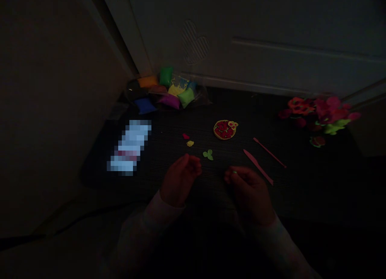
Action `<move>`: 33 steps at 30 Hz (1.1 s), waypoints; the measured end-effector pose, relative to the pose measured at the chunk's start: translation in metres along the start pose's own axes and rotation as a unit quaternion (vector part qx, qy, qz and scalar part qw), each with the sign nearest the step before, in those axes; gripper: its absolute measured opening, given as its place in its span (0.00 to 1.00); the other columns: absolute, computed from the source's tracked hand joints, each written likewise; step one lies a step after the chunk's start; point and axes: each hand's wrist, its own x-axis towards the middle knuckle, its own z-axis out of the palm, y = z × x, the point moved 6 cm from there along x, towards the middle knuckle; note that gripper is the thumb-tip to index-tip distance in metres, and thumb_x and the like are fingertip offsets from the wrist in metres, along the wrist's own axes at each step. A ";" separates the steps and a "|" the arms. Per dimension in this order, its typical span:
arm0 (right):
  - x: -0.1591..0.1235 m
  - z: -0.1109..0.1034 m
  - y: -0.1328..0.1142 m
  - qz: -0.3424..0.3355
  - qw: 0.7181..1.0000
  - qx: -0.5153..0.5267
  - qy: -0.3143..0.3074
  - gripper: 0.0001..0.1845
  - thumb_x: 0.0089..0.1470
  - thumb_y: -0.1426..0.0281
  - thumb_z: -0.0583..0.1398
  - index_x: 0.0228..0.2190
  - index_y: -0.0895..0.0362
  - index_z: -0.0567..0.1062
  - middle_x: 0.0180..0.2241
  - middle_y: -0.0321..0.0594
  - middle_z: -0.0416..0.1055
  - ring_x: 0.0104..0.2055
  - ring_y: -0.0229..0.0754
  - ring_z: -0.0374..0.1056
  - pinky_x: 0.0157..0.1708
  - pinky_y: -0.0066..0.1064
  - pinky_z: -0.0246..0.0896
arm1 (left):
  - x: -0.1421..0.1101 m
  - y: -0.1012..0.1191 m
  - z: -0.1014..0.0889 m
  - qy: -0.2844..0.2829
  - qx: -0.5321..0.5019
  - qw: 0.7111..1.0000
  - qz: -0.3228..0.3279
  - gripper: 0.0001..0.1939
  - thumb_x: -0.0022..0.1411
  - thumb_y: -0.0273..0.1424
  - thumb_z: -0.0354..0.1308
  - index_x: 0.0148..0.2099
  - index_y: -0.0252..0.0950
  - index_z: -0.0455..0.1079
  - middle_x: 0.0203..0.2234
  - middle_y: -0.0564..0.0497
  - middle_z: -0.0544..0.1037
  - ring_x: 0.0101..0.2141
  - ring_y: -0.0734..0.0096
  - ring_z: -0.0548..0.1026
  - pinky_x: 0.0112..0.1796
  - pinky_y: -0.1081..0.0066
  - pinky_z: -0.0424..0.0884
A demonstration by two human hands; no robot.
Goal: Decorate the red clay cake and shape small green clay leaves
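Note:
Between the thumb and finger of my right hand (251,192) is a tiny piece of light green clay (235,172). My left hand (181,180) hovers to the left, loosely cupped, with nothing visible in it. Just beyond the hands a green three-leaf clay piece (208,154) lies on the dark table. Near my left fingertips are a small yellow clay piece (189,143) and a red clay piece (185,136). Farther back sits a round clay piece (224,130), red inside a yellow rim, with a yellow and red decoration on its edge.
A pink clay knife (258,167) and a thin pink tool (269,152) lie right of centre. Bags of coloured clay (170,100) are at the back left, above a lit phone (129,146). Bright clay shapes (327,112) cluster at the right. A pale panel (256,65) stands behind.

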 end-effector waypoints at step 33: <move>0.000 0.003 -0.003 -0.033 0.999 -0.005 -0.016 0.13 0.34 0.61 0.64 0.24 0.56 0.73 0.19 0.33 0.72 0.21 0.32 0.66 0.23 0.26 0.61 | 0.001 -0.001 -0.001 -0.001 -0.009 1.000 -0.005 0.11 0.53 0.32 0.53 0.25 0.31 0.70 0.20 0.52 0.72 0.24 0.77 0.69 0.28 0.75 0.65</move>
